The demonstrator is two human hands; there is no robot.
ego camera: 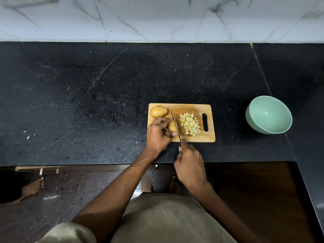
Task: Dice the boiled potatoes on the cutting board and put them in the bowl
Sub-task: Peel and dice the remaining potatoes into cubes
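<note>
Right hand wraps the knife handle, blade lying across the cutting board. Left hand pinches a partly cut potato just left of the blade. Advice: keep fingertips curled back from the edge, slice straight down in even steps; boiled flesh likely crumbles if pressed. Diced pieces lie right of the blade. A whole potato waits at the board's far left corner. Bowl, apparently empty, stands well apart to the right.
</note>
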